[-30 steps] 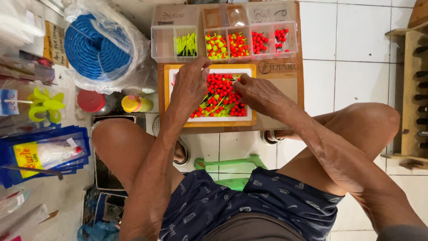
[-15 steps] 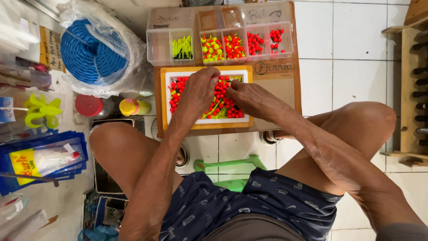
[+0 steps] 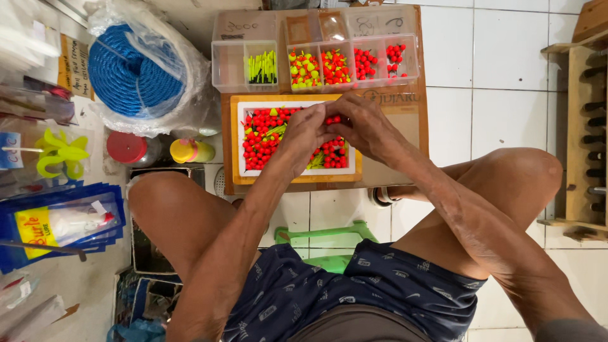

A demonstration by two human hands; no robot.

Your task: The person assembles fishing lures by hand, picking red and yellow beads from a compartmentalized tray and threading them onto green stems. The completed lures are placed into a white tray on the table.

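Red beads [image 3: 261, 136] fill the tray [image 3: 239, 142] under both hands; left hand [image 3: 303, 136] and right hand [image 3: 364, 126] touch, fingers curled, pinching something too small to tell.

Two hands [image 3: 335, 130], one tray [image 3: 240, 142], one compartment box [image 3: 228, 63], one blue rope coil [image 3: 130, 69].

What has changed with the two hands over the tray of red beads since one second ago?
The left hand and right hand, earlier apart and spread on the beads, have lifted and come together, fingertips meeting above the tray. Whether they pinch a bead cannot be told. Tray and compartment box stayed put.
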